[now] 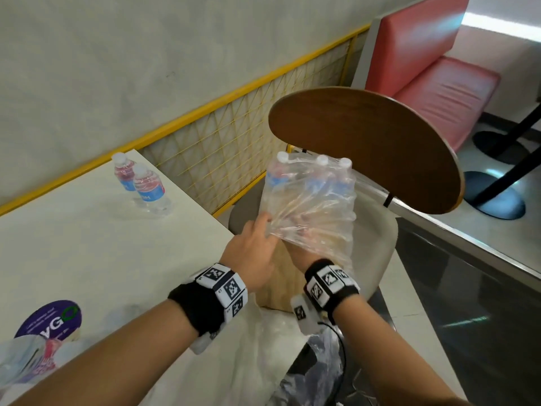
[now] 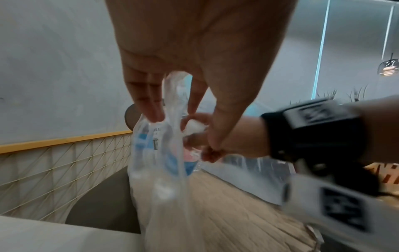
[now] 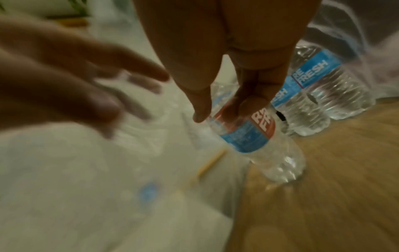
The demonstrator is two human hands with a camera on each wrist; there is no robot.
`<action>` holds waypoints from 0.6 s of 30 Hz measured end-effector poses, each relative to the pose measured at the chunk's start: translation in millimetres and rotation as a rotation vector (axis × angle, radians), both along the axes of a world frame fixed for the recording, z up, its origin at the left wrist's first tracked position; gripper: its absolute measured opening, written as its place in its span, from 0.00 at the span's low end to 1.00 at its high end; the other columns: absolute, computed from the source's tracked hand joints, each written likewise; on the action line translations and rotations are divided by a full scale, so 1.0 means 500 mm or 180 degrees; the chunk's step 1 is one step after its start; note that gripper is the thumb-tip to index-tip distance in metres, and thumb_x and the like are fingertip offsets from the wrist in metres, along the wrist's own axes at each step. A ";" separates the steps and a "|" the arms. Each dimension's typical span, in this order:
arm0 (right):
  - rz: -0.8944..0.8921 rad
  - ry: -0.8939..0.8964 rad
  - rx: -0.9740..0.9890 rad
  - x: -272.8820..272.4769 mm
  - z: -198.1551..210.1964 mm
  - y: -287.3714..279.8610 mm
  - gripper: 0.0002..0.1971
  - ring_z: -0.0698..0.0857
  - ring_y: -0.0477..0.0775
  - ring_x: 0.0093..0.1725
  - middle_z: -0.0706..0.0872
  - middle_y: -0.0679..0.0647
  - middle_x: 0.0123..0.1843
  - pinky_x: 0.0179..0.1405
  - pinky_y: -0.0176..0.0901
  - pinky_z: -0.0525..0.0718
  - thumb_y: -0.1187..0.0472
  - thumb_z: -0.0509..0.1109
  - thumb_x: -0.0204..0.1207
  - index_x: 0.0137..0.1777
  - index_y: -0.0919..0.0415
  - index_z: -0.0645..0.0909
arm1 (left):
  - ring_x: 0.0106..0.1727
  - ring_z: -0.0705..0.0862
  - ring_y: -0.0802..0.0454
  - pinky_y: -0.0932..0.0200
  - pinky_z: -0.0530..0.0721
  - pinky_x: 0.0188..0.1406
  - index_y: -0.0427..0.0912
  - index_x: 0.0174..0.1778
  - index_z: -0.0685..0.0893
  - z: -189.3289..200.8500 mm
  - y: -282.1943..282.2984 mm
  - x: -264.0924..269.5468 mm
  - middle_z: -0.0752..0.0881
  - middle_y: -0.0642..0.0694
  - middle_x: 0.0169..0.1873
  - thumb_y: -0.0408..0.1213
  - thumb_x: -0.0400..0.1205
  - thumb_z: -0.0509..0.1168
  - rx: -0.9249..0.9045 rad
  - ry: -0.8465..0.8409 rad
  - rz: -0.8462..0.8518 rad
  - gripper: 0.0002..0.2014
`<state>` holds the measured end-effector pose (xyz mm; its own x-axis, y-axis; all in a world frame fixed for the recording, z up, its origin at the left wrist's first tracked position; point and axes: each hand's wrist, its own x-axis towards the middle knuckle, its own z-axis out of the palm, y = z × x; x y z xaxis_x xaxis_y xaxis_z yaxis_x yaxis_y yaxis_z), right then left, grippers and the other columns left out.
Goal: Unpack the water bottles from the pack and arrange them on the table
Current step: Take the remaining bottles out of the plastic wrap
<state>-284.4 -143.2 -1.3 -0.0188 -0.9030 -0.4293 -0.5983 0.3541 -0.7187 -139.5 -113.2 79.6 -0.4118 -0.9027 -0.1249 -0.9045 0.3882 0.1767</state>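
Clear plastic pack (image 1: 310, 200), three caps showing, pinched by left hand (image 1: 251, 253); right hand (image 3: 237, 68) grips one bottle (image 3: 254, 136); two bottles (image 1: 143, 183) on table (image 1: 73, 244).

A pale plaster wall (image 1: 117, 54) rises far left above a yellow-framed lattice railing (image 1: 234, 133). A red padded bench (image 1: 424, 68) stands far right on glossy grey floor (image 1: 468, 288); a wooden chair back (image 1: 366, 148) sits between.

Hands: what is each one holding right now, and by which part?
Left hand pinches the pack's plastic wrap at its torn lower edge. Right hand grips a bottle inside the wrap by its upper part.
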 end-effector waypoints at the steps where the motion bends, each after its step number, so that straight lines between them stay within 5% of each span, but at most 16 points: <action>1: 0.0006 -0.0037 -0.0067 0.003 0.018 0.021 0.25 0.69 0.56 0.78 0.71 0.55 0.78 0.76 0.45 0.63 0.48 0.59 0.83 0.77 0.57 0.69 | 0.69 0.69 0.43 0.51 0.83 0.51 0.48 0.68 0.74 -0.011 -0.004 0.002 0.53 0.46 0.77 0.40 0.76 0.67 0.0118 -0.0052 0.0015 0.23; 4: -0.0269 -0.0397 -0.0373 -0.003 0.040 0.066 0.26 0.80 0.51 0.67 0.82 0.48 0.67 0.70 0.47 0.75 0.37 0.64 0.74 0.69 0.47 0.76 | 0.69 0.70 0.42 0.48 0.84 0.53 0.59 0.75 0.65 -0.037 -0.012 0.000 0.48 0.48 0.78 0.48 0.69 0.74 0.0526 0.0051 0.0033 0.38; 8: 0.0572 -0.0046 -0.0193 -0.008 0.085 0.086 0.20 0.80 0.37 0.43 0.83 0.37 0.47 0.43 0.32 0.75 0.43 0.65 0.78 0.67 0.49 0.78 | 0.66 0.79 0.45 0.48 0.82 0.62 0.57 0.68 0.76 -0.059 -0.022 -0.004 0.53 0.50 0.78 0.51 0.67 0.76 0.1048 0.0522 0.0313 0.32; 10: 0.0676 -0.0052 0.0037 -0.029 0.082 0.065 0.19 0.81 0.38 0.46 0.84 0.39 0.51 0.48 0.32 0.78 0.50 0.67 0.78 0.68 0.50 0.78 | 0.60 0.82 0.46 0.48 0.82 0.60 0.55 0.63 0.78 -0.066 -0.024 0.003 0.61 0.50 0.75 0.50 0.67 0.76 0.1185 0.0720 0.0447 0.28; 13: 0.0537 0.0685 0.0274 -0.057 0.090 0.016 0.16 0.81 0.58 0.63 0.83 0.57 0.63 0.61 0.42 0.76 0.58 0.62 0.81 0.66 0.61 0.78 | 0.54 0.83 0.47 0.51 0.82 0.53 0.52 0.64 0.76 -0.070 -0.028 0.013 0.68 0.56 0.66 0.53 0.66 0.76 0.1073 0.0723 0.0575 0.31; 15: 0.0265 0.0909 0.0067 -0.058 0.102 -0.016 0.12 0.82 0.59 0.55 0.83 0.58 0.52 0.58 0.42 0.77 0.63 0.56 0.83 0.52 0.61 0.82 | 0.53 0.84 0.47 0.51 0.83 0.52 0.53 0.64 0.75 -0.067 -0.027 0.012 0.70 0.57 0.63 0.53 0.65 0.76 0.1047 0.0673 0.0516 0.32; 17: 0.0041 0.0906 -0.0090 -0.056 0.105 -0.056 0.15 0.81 0.54 0.41 0.79 0.52 0.39 0.48 0.40 0.80 0.62 0.56 0.83 0.33 0.56 0.74 | 0.53 0.84 0.47 0.51 0.83 0.50 0.51 0.65 0.75 -0.065 -0.023 0.008 0.71 0.57 0.63 0.51 0.65 0.77 0.1015 0.0633 0.0430 0.32; 18: 0.0014 0.1011 -0.0022 -0.051 0.102 -0.077 0.15 0.81 0.53 0.40 0.77 0.51 0.38 0.45 0.37 0.79 0.61 0.57 0.83 0.33 0.56 0.73 | 0.54 0.83 0.47 0.52 0.83 0.50 0.51 0.65 0.75 -0.065 -0.020 0.005 0.72 0.56 0.63 0.50 0.65 0.76 0.0996 0.0606 0.0394 0.32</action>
